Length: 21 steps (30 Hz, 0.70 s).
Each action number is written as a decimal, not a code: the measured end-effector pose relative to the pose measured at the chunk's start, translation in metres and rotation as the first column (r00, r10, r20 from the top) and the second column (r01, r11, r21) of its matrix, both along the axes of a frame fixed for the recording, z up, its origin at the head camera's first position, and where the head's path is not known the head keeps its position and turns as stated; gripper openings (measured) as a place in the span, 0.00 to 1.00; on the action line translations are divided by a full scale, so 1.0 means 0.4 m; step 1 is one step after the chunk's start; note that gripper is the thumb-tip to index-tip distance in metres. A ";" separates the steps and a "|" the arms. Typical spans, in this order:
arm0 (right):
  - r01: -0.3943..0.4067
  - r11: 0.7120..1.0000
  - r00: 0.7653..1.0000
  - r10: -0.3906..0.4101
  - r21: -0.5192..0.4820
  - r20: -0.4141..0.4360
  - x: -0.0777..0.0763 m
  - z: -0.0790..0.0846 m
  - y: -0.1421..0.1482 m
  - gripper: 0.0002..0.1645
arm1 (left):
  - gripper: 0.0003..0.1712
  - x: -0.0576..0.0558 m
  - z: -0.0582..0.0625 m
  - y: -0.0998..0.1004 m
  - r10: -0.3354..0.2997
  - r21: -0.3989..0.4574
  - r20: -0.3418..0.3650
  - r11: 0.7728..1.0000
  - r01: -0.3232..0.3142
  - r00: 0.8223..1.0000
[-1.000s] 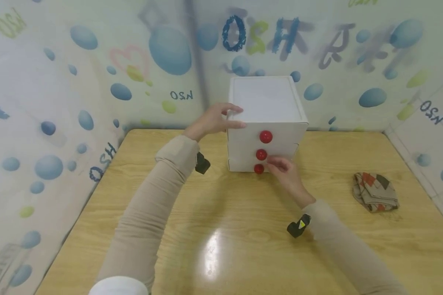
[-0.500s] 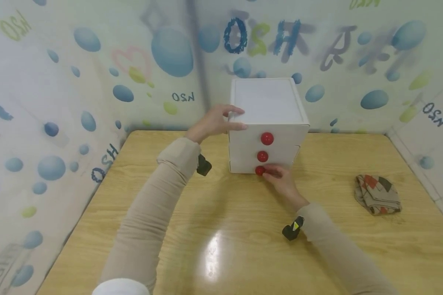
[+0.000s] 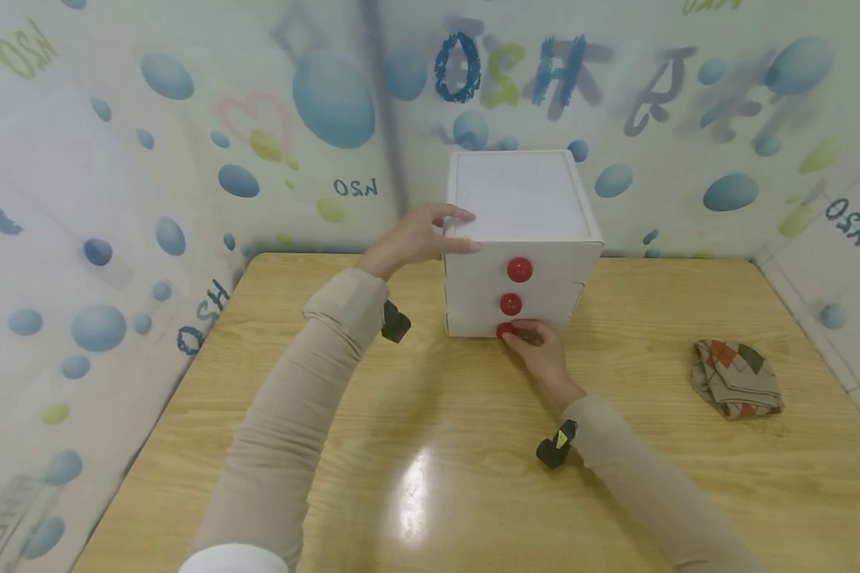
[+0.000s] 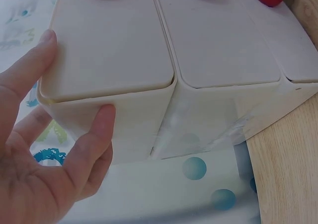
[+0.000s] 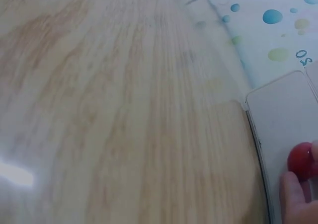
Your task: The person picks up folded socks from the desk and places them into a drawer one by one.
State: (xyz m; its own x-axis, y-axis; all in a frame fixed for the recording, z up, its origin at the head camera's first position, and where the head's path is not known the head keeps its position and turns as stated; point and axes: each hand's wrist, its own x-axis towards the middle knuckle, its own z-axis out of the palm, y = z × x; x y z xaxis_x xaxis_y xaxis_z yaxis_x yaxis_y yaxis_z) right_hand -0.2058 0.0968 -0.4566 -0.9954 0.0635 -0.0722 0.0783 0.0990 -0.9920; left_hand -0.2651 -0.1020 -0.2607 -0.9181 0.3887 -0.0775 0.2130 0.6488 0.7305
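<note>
A small white drawer cabinet [image 3: 523, 199] with three red ball knobs stands on the table, its drawers closed. My left hand [image 3: 419, 233] holds its upper left front corner. In the left wrist view, one fingertip of that hand [image 4: 54, 169] touches the side panel and another digit lies over the front edge. Low on the front, my right hand [image 3: 543, 356] pinches the bottom knob [image 3: 503, 330] between thumb and fingers. Above it, the middle knob [image 3: 510, 304] and the top knob [image 3: 519, 270] are untouched. Only part of the right hand shows in the right wrist view, beside the red knob [image 5: 299, 161].
A folded cloth [image 3: 736, 379] with a beige, red and dark pattern lies on the right of the wooden table [image 3: 373, 477]. Patterned wall sheets [image 3: 330, 103] rise behind the cabinet and along both sides.
My right hand has moved down and left from beside the middle knob and has taken hold of the bottom knob. The left hand stays at the cabinet's corner.
</note>
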 end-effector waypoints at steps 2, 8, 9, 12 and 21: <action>0.026 1.000 1.000 -0.026 -0.009 0.000 0.001 -0.001 -0.006 0.20 | 0.31 0.001 0.001 -0.001 -0.001 0.001 -0.003 1.000 0.001 1.000; 0.049 0.999 0.999 -0.048 -0.023 0.022 0.000 0.001 -0.011 0.20 | 0.32 0.003 0.004 -0.003 -0.005 -0.011 -0.005 1.000 0.005 1.000; 0.049 0.999 0.998 -0.049 -0.022 0.026 0.000 0.001 -0.011 0.20 | 0.32 0.003 0.005 -0.003 -0.005 -0.015 -0.008 1.000 0.005 1.000; 0.054 0.998 0.998 -0.053 -0.018 0.040 0.001 0.002 -0.012 0.20 | 0.32 0.002 0.004 -0.002 -0.006 -0.007 -0.007 1.000 0.006 1.000; 0.062 0.998 0.996 -0.060 -0.028 0.070 0.008 0.009 -0.013 0.20 | 0.31 -0.001 -0.002 -0.004 -0.023 0.007 -0.016 1.000 0.023 1.000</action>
